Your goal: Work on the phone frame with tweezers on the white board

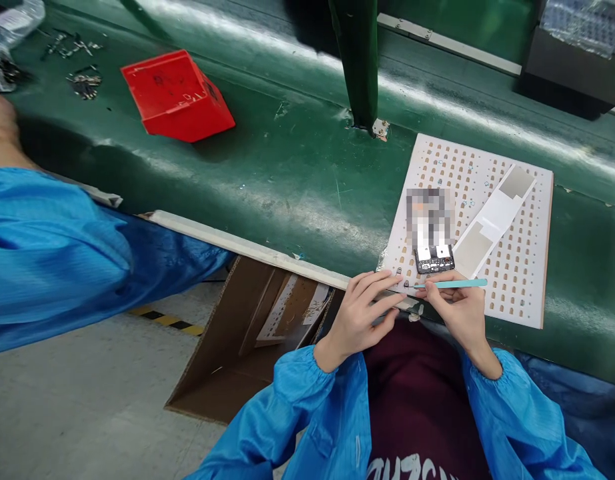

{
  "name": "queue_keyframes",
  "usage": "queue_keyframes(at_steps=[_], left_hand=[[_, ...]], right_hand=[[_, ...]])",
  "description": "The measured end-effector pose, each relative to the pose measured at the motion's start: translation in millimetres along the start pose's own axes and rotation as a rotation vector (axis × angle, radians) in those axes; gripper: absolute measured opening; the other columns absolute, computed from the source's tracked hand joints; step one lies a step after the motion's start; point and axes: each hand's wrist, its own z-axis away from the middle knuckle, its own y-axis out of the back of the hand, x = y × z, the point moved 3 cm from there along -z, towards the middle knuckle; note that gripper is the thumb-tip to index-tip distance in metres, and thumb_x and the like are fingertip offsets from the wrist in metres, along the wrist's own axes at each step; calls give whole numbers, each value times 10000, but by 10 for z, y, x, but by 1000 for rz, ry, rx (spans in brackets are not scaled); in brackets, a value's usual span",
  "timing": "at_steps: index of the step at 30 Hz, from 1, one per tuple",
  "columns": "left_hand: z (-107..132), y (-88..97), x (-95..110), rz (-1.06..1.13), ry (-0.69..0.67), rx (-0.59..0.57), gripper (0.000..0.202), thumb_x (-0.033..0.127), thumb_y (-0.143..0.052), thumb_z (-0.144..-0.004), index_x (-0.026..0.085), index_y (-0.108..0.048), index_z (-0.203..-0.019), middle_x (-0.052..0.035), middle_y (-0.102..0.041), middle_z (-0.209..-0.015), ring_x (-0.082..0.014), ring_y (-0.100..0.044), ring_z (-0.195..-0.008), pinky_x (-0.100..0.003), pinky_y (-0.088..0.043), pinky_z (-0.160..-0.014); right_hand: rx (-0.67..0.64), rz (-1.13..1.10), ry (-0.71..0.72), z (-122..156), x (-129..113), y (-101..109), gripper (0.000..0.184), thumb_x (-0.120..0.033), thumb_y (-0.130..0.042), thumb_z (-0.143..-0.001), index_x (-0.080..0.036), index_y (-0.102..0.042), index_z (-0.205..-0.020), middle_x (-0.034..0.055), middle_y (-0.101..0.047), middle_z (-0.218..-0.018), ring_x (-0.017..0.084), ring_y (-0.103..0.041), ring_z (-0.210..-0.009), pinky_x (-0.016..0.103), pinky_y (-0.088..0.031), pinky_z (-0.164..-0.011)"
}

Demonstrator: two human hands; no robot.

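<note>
In the head view, a thin teal plastic stick tool (455, 284) lies nearly level, its long axis running left to right across the near edge of a white perforated board (527, 267), the fine tip pointing left toward a small dark part (405, 284) at the board's near left corner. The right hand (460, 310) comes up from the lower edge with the wrist bent inward, its fingers (437, 290) pinched around the tool close to the tip end. The left hand (362, 313) lies palm down just left of the board's corner, fingers stretched flat and loose, the tips resting on the board edge beside the small part and gripping nothing. A slim dark phone frame with exposed circuit board (434, 257) lies on the white board just beyond the tool, its long axis pointing away from the person. A long white paper strip (492, 223) lies diagonally to the right of it. The board sits on a green worktop (287, 180).
</note>
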Motion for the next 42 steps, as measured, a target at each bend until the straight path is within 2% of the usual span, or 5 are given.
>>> queue_keyframes(at_steps=[6,26,34,38,42], left_hand=[[-173,98,69,146,242,222,193,129,-665,-1028,252,-735,-1159,-39,-796,-1116,-211,-741,-1074,-408,-606,-953],[-384,147,236,306,219,226,148,77,-701,-951,218,-700,-904,-21,-734,-921,-188,-657,-936,-349,-557,-846],[-344,60,274,392,322,237,145,88,-747,-937,213,-691,-890,-11,-709,-902,-179,-646,-910,-336,-540,-829],[-216,294,292,237,288,264,188,45,-747,-937,231,-717,-942,-3,-725,-923,-182,-657,-945,-344,-548,-865],[277,752,113,-161,329,325,220,43,-752,-933,243,-742,-1023,-16,-738,-946,-204,-676,-947,-376,-549,-897]], right_hand=[[0,-91,40,41,-137,69,312,-503,-871,-966,-216,-764,-909,64,-777,-784,290,-809,-721,344,-727,-640],[-52,-145,231,218,-351,53,66,-262,-812,-1029,-206,-779,-1025,65,-790,-884,270,-814,-737,327,-730,-643],[75,-92,423,240,-319,2,89,-161,-770,-1029,-234,-778,-1080,53,-785,-950,251,-807,-740,346,-733,-662],[135,-36,404,95,-465,113,22,-218,-798,-1030,-214,-777,-1031,58,-773,-906,264,-808,-732,335,-722,-606],[154,58,433,-301,-760,325,74,-237,-840,-1008,-193,-783,-991,60,-783,-841,264,-812,-754,318,-717,-626]])
